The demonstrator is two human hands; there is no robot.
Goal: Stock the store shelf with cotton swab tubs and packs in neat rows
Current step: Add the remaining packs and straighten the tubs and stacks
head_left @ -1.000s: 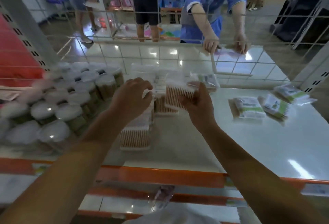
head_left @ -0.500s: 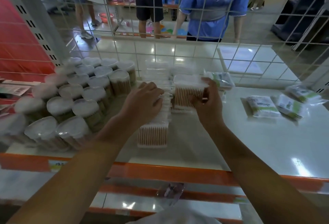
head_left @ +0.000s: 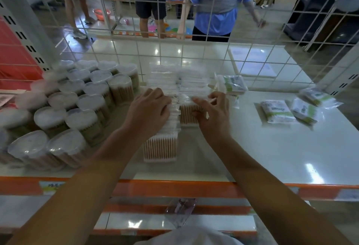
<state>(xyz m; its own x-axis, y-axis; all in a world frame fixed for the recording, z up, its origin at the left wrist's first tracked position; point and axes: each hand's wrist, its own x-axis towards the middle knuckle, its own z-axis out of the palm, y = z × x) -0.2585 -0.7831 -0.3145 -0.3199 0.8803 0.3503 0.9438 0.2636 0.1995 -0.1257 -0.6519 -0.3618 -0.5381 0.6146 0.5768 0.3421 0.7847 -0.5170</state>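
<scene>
Far left on the shelf (head_left: 272, 157): round cotton swab tubs (head_left: 77, 108) packed upright in rows. Centre: left hand (head_left: 149, 112) laid with bent fingers on the left row of clear swab packs (head_left: 161, 145), likely steadying it; right hand (head_left: 211, 112) with loose, half-curled fingers at the front pack of the second row (head_left: 191, 112), probably nudging it flush; actual pinch unclear. Far right: flat green-labelled packs (head_left: 275, 111) lying loose, unsorted.
</scene>
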